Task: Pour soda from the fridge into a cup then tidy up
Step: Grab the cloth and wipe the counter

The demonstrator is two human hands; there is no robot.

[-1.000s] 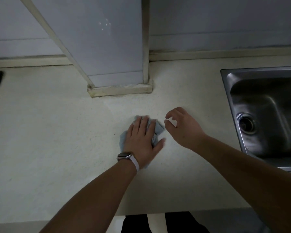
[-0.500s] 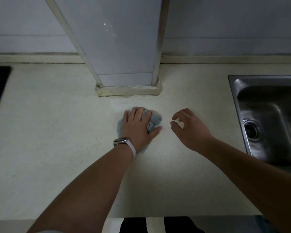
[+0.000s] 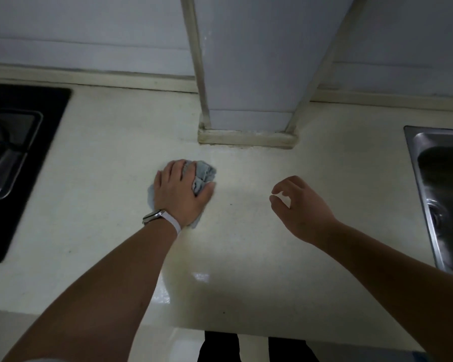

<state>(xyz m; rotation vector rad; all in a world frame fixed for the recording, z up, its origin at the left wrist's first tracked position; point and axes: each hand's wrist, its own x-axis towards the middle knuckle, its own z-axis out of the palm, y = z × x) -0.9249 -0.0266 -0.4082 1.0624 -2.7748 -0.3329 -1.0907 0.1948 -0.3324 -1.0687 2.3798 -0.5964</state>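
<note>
My left hand (image 3: 178,190), with a watch on its wrist, lies flat on a crumpled grey-blue cloth (image 3: 204,173) and presses it onto the pale countertop (image 3: 110,163), a little in front of the column's base. Most of the cloth is hidden under the palm. My right hand (image 3: 301,205) hovers over the counter to the right, well apart from the cloth, fingers loosely curled and holding nothing. No soda bottle or cup is in view.
A white tiled column (image 3: 249,74) stands on the counter at the back centre. A steel sink (image 3: 439,194) is sunk in at the right edge. A black hob with a burner (image 3: 8,152) lies at the left. A wet sheen shows on the counter's front.
My left hand has slid the cloth to the left, away from my right hand. The view has shifted left, bringing the hob into sight.
</note>
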